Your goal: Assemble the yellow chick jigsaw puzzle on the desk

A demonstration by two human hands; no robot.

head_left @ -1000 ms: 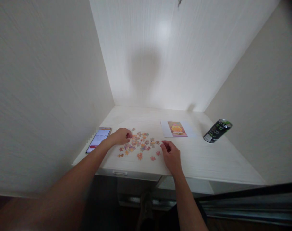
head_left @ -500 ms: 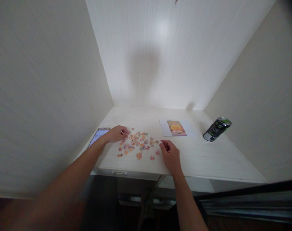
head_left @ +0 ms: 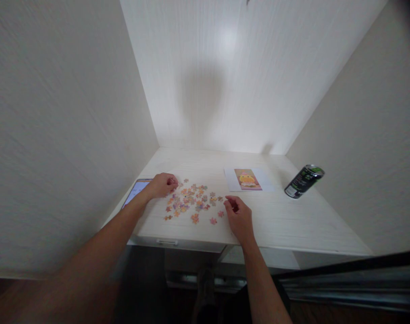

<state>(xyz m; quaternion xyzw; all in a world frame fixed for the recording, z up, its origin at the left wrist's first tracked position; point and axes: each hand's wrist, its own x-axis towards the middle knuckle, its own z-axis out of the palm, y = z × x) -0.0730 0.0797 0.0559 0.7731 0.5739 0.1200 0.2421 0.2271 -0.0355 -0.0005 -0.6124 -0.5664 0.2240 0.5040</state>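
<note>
Loose jigsaw puzzle pieces (head_left: 194,219) in orange, pink, yellow and purple lie spread on the white desk. At the left edge of the spread is my left hand (head_left: 162,185), its fingers curled into a pinch; whatever they hold is hidden. My right hand (head_left: 239,218) rests on the desk at the right side of the pieces, thumb and forefinger close together and the other fingers curled in. I cannot make out anything between them. A pink piece (head_left: 213,221) and another pink piece (head_left: 220,213) lie just left of that hand.
A white sheet with a printed yellow character picture (head_left: 248,180) lies behind my right hand. To the right stands a dark drink can (head_left: 303,181) with green markings. A phone (head_left: 134,192) lies partly under my left forearm. Pale walls enclose the desk (head_left: 293,225) on three sides.
My left hand has moved slightly left and back, and the small white thing that showed at its fingers no longer shows. My right hand has stayed in place.
</note>
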